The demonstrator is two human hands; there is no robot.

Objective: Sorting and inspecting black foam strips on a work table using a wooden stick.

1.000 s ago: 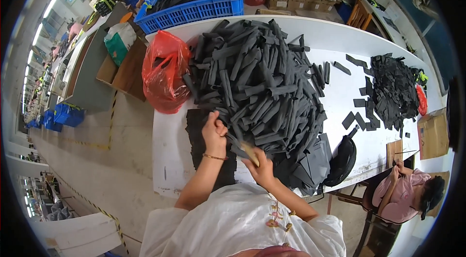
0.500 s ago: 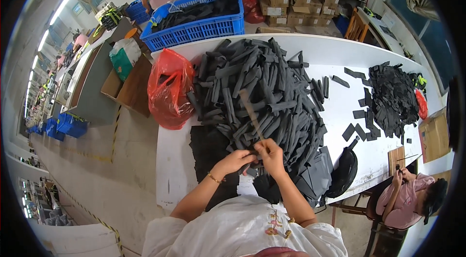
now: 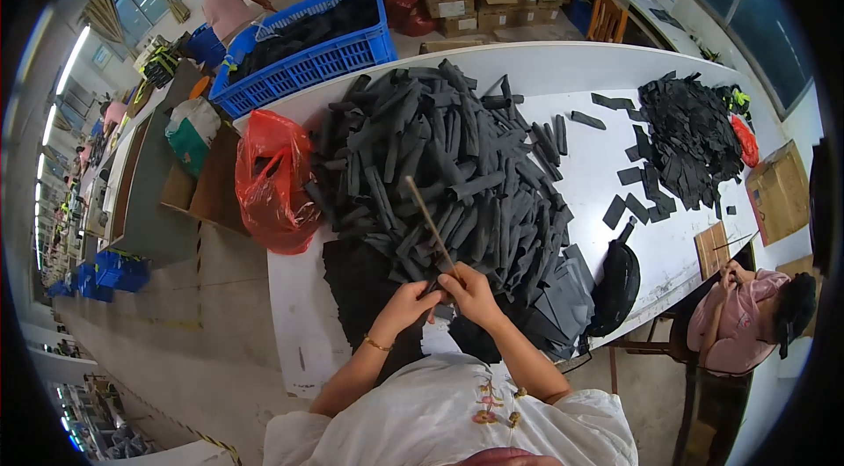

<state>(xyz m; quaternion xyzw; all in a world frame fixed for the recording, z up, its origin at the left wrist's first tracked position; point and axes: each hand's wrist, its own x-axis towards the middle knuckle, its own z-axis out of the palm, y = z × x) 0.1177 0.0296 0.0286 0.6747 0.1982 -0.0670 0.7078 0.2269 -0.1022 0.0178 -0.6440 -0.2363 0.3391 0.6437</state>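
My right hand (image 3: pixel 472 295) is closed around the lower end of a thin, flat, light-brown stick (image 3: pixel 425 216), which slants up and left over the pile. Beside it, almost touching, my left hand (image 3: pixel 406 308) pinches a small dark grey fabric piece (image 3: pixel 433 287), mostly hidden by the fingers. Just beyond both hands rises a large heap of dark grey rolled fabric tubes (image 3: pixel 457 149). Black flat cloth (image 3: pixel 359 277) lies under and left of my left hand. Flat dark grey pieces (image 3: pixel 563 294) are stacked to the right of my right hand.
A red plastic bag (image 3: pixel 274 193) and a blue crate (image 3: pixel 308 53) flank the heap at left and far left. Rightward on the white table (image 3: pixel 593 171) are a black pouch (image 3: pixel 618 277) and another dark pile (image 3: pixel 690 141). A co-worker (image 3: pixel 734 316) sits at the right edge.
The whole view has shifted, with the table contents now further left. My hands have drawn closer together, and the stick stays in my right hand.
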